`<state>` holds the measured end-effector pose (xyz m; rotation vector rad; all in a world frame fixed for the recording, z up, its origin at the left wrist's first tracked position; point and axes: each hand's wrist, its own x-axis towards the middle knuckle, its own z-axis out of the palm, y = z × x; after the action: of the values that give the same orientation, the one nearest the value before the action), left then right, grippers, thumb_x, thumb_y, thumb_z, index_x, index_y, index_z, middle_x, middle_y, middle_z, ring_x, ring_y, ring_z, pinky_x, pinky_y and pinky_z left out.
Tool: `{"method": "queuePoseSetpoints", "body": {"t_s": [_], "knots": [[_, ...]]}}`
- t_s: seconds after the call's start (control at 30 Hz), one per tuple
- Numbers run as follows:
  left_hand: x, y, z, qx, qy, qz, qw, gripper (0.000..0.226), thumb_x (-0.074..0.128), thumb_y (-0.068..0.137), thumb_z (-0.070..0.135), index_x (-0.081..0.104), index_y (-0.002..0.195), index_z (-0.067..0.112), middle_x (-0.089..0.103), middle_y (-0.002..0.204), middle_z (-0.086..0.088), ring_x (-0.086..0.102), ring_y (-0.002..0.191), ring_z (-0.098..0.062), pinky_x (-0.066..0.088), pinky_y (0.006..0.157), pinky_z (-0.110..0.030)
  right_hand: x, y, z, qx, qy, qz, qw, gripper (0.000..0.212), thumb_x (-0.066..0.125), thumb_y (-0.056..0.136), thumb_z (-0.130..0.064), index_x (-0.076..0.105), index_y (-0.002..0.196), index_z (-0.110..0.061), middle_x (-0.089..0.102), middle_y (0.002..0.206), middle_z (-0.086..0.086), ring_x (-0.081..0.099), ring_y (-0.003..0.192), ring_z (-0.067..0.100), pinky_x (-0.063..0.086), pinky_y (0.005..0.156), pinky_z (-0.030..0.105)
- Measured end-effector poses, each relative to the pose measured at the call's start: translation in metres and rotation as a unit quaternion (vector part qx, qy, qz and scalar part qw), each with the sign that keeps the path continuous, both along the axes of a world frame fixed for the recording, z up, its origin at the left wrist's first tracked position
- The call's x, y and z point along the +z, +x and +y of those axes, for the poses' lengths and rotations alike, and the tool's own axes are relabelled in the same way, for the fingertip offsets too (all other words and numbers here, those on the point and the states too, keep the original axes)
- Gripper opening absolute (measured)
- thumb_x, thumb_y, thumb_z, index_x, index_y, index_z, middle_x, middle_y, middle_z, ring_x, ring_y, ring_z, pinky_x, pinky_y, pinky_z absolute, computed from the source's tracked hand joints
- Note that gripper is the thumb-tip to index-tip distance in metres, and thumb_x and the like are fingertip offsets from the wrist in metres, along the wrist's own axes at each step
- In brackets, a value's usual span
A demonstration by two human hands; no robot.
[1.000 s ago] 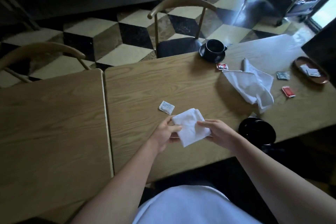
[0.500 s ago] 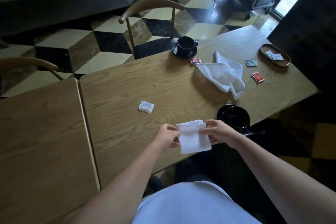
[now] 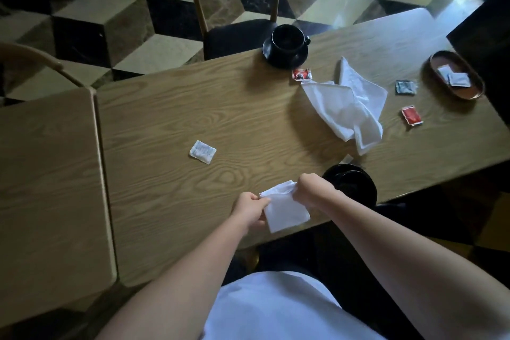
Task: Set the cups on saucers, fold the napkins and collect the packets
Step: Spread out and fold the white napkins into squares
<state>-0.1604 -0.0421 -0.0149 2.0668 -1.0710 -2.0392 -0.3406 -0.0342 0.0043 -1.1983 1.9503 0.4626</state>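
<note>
Folded napkin held over the worktop's near edge

The napkin (image 3: 285,208) is pinched by left hand (image 3: 249,208) and right hand (image 3: 313,188), fingers curled on its top corners; the black cup (image 3: 349,183) at 3 o'clock sits close enough that the right hand risks knocking it.

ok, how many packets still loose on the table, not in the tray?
4: white packet mid-table, red-and-black packet by the far cup, grey packet beside the tray, red packet nearer. The crumpled napkin may hide more.
</note>
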Motion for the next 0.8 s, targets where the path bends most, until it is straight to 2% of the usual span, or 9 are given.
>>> {"method": "queuePoseSetpoints", "body": {"t_s": [0.07,0.13,0.23,0.4,0.5,0.57,0.63,0.7,0.8], "knots": [[-0.010,-0.007,-0.005,0.014,0.000,-0.025,1.000,0.020,0.067,0.085,0.024,0.052,0.082,0.011,0.070,0.097,-0.019,0.072,0.073,-0.027,0.061,0.055,-0.037,-0.010,-0.006,-0.006,0.001,0.013,-0.012,1.000,0.014,0.046,0.078,-0.010,0.058,0.071,-0.011,0.066,0.060,0.001,0.061,0.044,0.016,0.039,0.044,0.020],[-0.015,-0.014,-0.010,0.006,-0.006,-0.052,0.999,0.025,0.066,0.084,0.027,0.048,0.075,0.013,0.068,0.086,-0.016,0.071,0.064,-0.028,0.062,0.058,-0.049,-0.016,-0.011,-0.011,0.014,0.013,-0.009,1.000,0.013,0.050,0.080,-0.019,0.058,0.073,-0.012,0.062,0.063,-0.002,0.058,0.049,0.017,0.036,0.046,0.022],[-0.019,-0.022,-0.017,-0.047,-0.044,-0.124,0.990,0.027,0.066,0.082,0.032,0.049,0.071,0.015,0.062,0.073,-0.008,0.062,0.048,-0.021,0.060,0.046,-0.040,-0.024,-0.016,-0.015,0.058,0.007,0.000,0.998,0.019,0.055,0.083,-0.031,0.052,0.075,-0.014,0.056,0.075,-0.001,0.058,0.067,0.026,0.040,0.057,0.027],[-0.022,-0.020,-0.022,-0.151,-0.065,-0.177,0.970,0.027,0.063,0.081,0.031,0.044,0.067,0.018,0.060,0.066,-0.008,0.061,0.050,-0.029,0.052,0.043,-0.032,-0.030,-0.022,-0.020,0.079,-0.007,0.007,0.997,0.026,0.063,0.080,-0.044,0.059,0.078,-0.019,0.059,0.080,0.001,0.062,0.079,0.030,0.040,0.063,0.030],[-0.024,-0.020,-0.026,-0.229,-0.089,-0.215,0.945,0.024,0.064,0.077,0.029,0.044,0.068,0.019,0.064,0.075,-0.008,0.062,0.067,-0.030,0.047,0.058,-0.034,-0.035,-0.025,-0.019,0.083,-0.015,0.004,0.996,0.036,0.065,0.083,-0.050,0.067,0.096,-0.016,0.069,0.098,0.004,0.069,0.095,0.031,0.040,0.066,0.031],[-0.023,-0.023,-0.033,-0.269,-0.093,-0.230,0.931,0.018,0.062,0.075,0.028,0.048,0.078,0.017,0.066,0.089,-0.007,0.064,0.082,-0.031,0.040,0.059,-0.031,-0.035,-0.025,-0.020,0.093,-0.014,-0.002,0.996,0.035,0.065,0.084,-0.049,0.067,0.095,-0.016,0.070,0.100,0.004,0.069,0.095,0.031,0.040,0.066,0.031],[-0.020,-0.031,-0.043,-0.230,-0.089,-0.217,0.944,0.024,0.063,0.072,0.024,0.046,0.087,0.017,0.061,0.089,-0.004,0.060,0.084,-0.029,0.037,0.060,-0.030,-0.031,-0.029,-0.025,0.091,-0.004,-0.013,0.996,0.029,0.065,0.081,-0.046,0.061,0.081,-0.018,0.067,0.091,0.003,0.066,0.085,0.030,0.039,0.060,0.028],[-0.011,-0.049,-0.057,-0.099,-0.107,-0.192,0.971,0.024,0.062,0.073,0.022,0.046,0.089,0.018,0.058,0.083,0.001,0.056,0.077,-0.027,0.036,0.060,-0.030,-0.023,-0.042,-0.034,0.054,0.000,-0.047,0.997,0.032,0.065,0.077,-0.047,0.059,0.074,-0.015,0.065,0.080,0.003,0.064,0.074,0.028,0.043,0.056,0.028],[0.005,-0.089,-0.083,0.019,-0.141,-0.138,0.980,0.011,0.058,0.075,0.020,0.053,0.086,0.019,0.060,0.071,0.005,0.056,0.064,-0.021,0.041,0.056,-0.027,-0.011,-0.076,-0.050,-0.159,-0.083,-0.171,0.969,0.035,0.070,0.077,-0.041,0.068,0.082,-0.006,0.075,0.075,0.009,0.072,0.059,0.016,0.057,0.056,0.031]]}}
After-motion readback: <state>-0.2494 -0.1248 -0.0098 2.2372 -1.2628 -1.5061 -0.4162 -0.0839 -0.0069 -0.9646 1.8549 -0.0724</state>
